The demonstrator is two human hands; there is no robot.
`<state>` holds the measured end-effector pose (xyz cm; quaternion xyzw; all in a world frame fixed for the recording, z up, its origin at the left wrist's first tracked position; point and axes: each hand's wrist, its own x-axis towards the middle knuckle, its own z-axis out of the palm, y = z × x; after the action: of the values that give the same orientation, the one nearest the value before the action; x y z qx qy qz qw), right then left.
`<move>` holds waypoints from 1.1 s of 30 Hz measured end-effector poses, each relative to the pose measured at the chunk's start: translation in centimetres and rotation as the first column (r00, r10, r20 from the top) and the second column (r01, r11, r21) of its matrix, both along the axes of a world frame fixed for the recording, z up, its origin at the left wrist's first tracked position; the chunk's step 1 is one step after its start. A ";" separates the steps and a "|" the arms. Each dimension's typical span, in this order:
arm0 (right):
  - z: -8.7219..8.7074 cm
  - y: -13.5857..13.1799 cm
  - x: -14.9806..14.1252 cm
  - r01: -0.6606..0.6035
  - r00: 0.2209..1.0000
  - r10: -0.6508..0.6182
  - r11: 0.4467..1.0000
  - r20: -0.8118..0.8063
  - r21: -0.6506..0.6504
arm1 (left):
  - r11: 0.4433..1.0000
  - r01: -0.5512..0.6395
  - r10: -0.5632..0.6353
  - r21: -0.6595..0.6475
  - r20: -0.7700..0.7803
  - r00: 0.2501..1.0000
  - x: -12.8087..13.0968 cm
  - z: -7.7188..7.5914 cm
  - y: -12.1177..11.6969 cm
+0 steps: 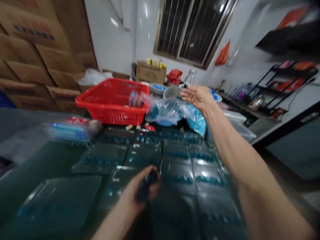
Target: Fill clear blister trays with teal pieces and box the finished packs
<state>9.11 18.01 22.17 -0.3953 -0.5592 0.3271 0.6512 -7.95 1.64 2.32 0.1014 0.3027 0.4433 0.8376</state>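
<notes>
Two bare hands work over clear plastic trays on a dark green table, both gripping something dark.
With the middle of the view as the dial's centre, the table [47,163] fills the lower half, and a red slotted plastic basket [116,117] sits at 10 o'clock. Clear shallow trays [176,166] lie in rows from 8 round to 4 o'clock, many with teal pieces [180,179] inside. A clear plastic bag [166,108] is near 12, and a blue patterned bag [198,120] at 3. The left hand [135,190], between 6 and 7, is curled around a blurred dark object [145,189]. The right hand [198,95], at 2, pinches a small dark piece [185,86] at its fingertips.
</notes>
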 end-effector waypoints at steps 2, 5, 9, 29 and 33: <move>-2.9 -3.2 0.7 -0.125 0.967 0.143 0.988 0.212 -0.095 | 0.997 -0.041 0.040 0.065 0.016 0.999 -0.2 -0.3 0.4; -8.3 -10.5 2.3 -0.134 0.828 0.184 0.982 0.530 -0.132 | 0.994 -0.037 0.033 0.102 0.036 0.999 -0.4 -0.4 0.7; -15.3 -18.5 5.3 -0.027 0.711 0.116 0.990 0.693 -0.138 | 0.989 -0.024 0.017 0.148 0.051 0.999 -0.3 -0.2 0.6; -22.7 -18.1 1.0 0.129 -0.050 -0.017 0.991 0.999 0.023 | 0.979 -0.012 0.009 0.205 0.015 1.000 0.1 -0.3 0.3; -23.1 -18.4 0.6 0.145 -0.017 -0.045 0.988 0.999 0.047 | 0.983 0.023 -0.023 0.181 0.000 1.000 0.5 -0.5 0.1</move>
<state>9.71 -0.36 -0.96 -0.5698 -0.8155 -0.0760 0.0670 -7.44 1.73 1.77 0.1802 0.2592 0.4594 0.8302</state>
